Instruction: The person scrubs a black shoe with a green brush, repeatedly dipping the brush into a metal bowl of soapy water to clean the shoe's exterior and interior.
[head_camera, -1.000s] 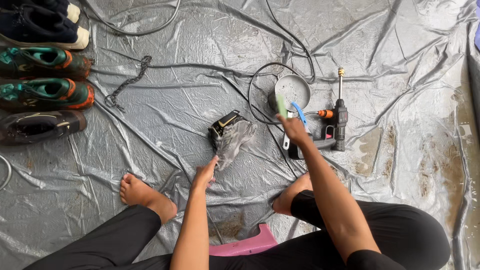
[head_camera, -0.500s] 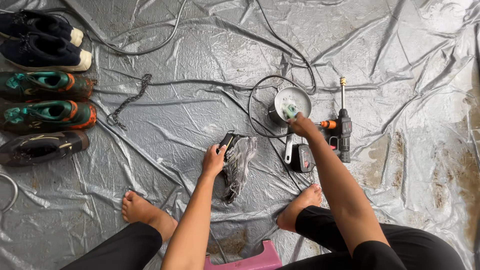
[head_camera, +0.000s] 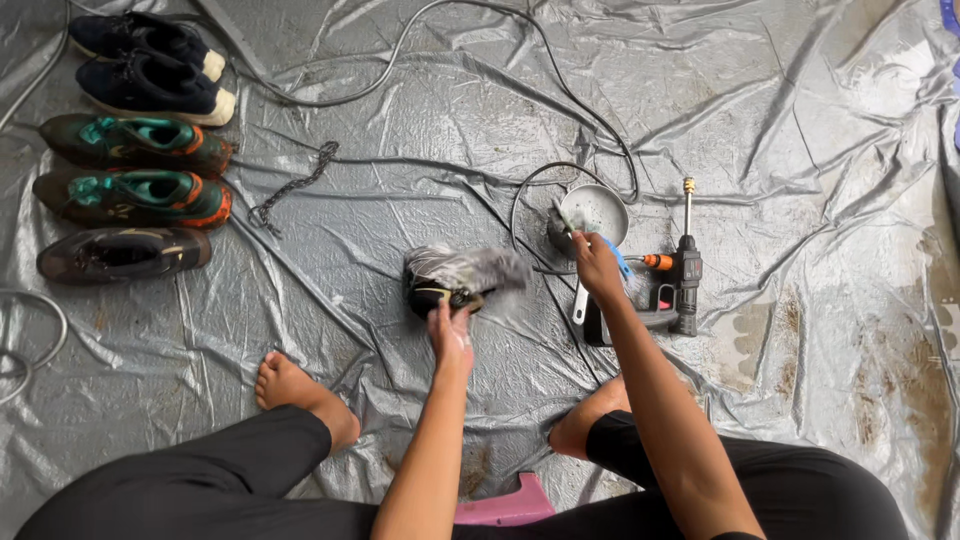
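L hand (head_camera: 452, 335) grips a dark shoe (head_camera: 455, 280) w/ grey upper; fingers curled around its near edge, thumb side on the sole rim. Shoe is blurred, lying on its side on the grey plastic sheet (head_camera: 400, 150), just beyond the fingertips.

R hand (head_camera: 597, 265) is closed around a blue-handled brush (head_camera: 617, 262); fingers wrapped tight on the handle, bristle end not clear. Just past those fingers sits a small round metal bowl (head_camera: 597, 210), touching or nearly touching the knuckles – can't tell which. To the right of the R fingers, near but apart: black handheld sprayer (head_camera: 684, 285) w/ orange collar and a thin brass-tipped nozzle pointing away. A black cable (head_camera: 520, 195) loops between the two hands, behind the shoe.

Far left of the L fingers, well apart: row of shoes – two navy shoes (head_camera: 150, 65), two green-orange shoes (head_camera: 135, 170), one brown shoe (head_camera: 120, 252). A short chain (head_camera: 292, 186) lies between that row and the held shoe.

Below the hands: bare feet (head_camera: 295, 390) on the sheet, black trousers, pink stool (head_camera: 510, 505) edge under the person.
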